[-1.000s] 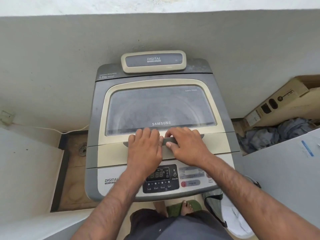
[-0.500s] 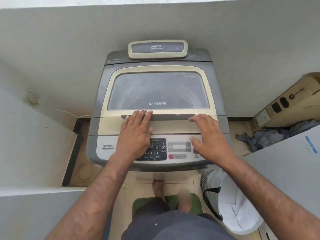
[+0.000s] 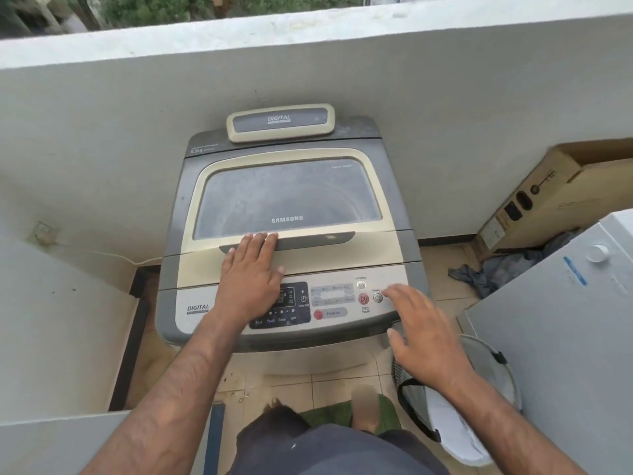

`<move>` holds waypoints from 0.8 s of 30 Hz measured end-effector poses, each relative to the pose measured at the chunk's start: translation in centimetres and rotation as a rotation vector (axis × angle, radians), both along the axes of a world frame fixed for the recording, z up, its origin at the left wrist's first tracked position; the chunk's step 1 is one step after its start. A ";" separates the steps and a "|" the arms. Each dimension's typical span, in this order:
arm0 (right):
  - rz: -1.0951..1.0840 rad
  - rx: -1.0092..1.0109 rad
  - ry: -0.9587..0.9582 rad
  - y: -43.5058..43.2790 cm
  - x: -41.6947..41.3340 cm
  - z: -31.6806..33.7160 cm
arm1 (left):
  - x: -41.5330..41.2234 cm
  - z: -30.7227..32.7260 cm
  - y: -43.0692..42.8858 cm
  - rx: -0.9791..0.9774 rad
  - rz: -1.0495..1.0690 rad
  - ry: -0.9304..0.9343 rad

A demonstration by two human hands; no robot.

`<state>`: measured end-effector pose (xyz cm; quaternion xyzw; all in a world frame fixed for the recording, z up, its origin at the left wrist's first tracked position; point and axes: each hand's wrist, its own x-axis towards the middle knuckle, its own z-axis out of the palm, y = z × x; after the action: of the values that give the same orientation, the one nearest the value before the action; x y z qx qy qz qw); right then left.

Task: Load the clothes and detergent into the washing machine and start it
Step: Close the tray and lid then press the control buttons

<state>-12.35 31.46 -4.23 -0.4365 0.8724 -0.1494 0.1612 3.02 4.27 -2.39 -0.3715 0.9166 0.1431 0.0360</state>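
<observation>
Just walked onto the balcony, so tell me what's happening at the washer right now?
A person stands at a top-loading washing machine with its lid shut. The left hand lies flat on the lid's handle. The right hand hovers open at the control panel, fingertips near the power button. A laundry basket sits at the right.

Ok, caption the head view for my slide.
Left hand on the closed washer lid, right hand reaching for the power button.

the left hand point(image 3: 251, 279) lies flat, palm down, fingers straight and close together, pointing away from the body. the left arm reaches forward, almost straight. the right hand point(image 3: 423, 334) is out to the right, palm down, fingers spread and a little bent, holding nothing. both forearms are bare
</observation>
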 end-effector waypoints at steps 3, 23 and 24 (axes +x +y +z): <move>-0.054 -0.001 0.001 0.2 1.1 -0.3 | 0.1 0.1 -0.2 0.001 -0.018 0.013; -0.186 0.067 0.167 -1.7 4.9 -2.2 | 1.1 0.4 -1.6 0.025 -0.114 0.006; -0.184 0.080 0.173 -1.7 5.0 -2.3 | 1.1 0.4 -1.6 0.025 -0.112 0.004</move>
<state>-7.35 29.72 -6.49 -0.3592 0.9247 -0.0904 0.0882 4.09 2.64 -2.00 -0.3186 0.9343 0.1529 0.0466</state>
